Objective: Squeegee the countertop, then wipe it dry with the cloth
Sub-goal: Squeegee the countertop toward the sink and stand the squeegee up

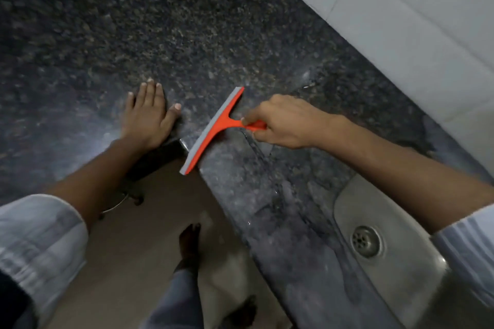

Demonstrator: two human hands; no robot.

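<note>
A dark speckled granite countertop point(187, 35) forms an L around an inner corner. An orange squeegee point(213, 129) with a grey blade lies across that inner corner; its lower end sticks out past the counter's front edge. My right hand point(280, 123) grips the squeegee's orange handle. My left hand point(147, 115) rests flat on the counter, fingers straight, just left of the blade. Streaks of water shine on the counter strip to the right of the blade. No cloth is in view.
A steel sink point(374, 222) with a round drain point(365, 241) is set into the counter at the lower right. White tiled walls point(401, 8) border the counter at the back and right. Below the edge are a tan floor point(139, 235) and my bare feet.
</note>
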